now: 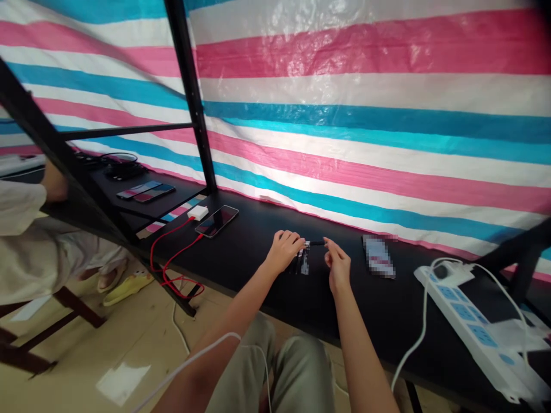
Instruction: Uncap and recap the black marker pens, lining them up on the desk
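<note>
So there's a slim black piece [318, 243] just above the middle of the worktop [258, 221], stretched between the two hands, too small to make out what it is. The right hand [339, 265] has its far end pinched at the fingertips, other fingers curled in. The left hand [286, 248] is at the other end, fingers bent and close together, fingertips right by it; can't tell from here how tight that grip is. Just below, between the hands, are some small clear-and-dark strips [305, 265], kinda blurry.

Off to the left there's a phone [217, 221] lying flat with a red cable [181, 256] in it, and a white charger [198, 213] just beside it. To the right, a pixelated flat item [379, 256], then a white power strip [469, 330] with a white cable looping off it. Striped sheeting [365, 137] hangs behind everything. Far left, another person's sleeve [19, 206] shows.
</note>
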Demonstrator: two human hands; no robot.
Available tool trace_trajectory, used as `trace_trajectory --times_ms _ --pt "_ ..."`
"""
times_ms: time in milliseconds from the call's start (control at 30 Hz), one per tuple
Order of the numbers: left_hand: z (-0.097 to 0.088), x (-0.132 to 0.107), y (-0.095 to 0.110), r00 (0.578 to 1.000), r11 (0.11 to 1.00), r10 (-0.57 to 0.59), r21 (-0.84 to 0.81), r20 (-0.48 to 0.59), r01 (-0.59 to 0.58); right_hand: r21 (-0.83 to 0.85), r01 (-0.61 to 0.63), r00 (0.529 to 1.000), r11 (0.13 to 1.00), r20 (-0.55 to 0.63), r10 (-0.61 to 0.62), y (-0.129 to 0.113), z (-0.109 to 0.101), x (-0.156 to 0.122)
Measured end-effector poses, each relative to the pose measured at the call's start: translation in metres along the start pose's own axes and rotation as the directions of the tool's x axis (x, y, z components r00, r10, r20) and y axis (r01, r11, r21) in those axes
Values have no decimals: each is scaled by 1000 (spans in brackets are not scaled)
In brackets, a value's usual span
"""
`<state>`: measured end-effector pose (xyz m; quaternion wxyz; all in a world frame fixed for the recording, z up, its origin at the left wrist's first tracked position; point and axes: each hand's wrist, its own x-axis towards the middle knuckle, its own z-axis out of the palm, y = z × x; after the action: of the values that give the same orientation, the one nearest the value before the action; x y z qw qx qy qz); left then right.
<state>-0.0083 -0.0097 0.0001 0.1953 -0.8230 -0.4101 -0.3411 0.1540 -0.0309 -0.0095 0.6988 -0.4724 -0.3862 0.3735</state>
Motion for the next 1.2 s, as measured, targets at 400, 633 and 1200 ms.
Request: trace_trajectory --times_ms 400,633,1200 --pt "-7 -11 -34 737 737 -676 8 9 676 33 -22 922 999 -386 33 16 -20 11" --pt "1 -13 -30 649 727 -644 60 405 684 -30 -11 974 1000 -224 4 16 -19 13" --pt "0 -19 -26 781 872 -438 1 446 489 -618 51 999 784 34 -39 24 -8 12"
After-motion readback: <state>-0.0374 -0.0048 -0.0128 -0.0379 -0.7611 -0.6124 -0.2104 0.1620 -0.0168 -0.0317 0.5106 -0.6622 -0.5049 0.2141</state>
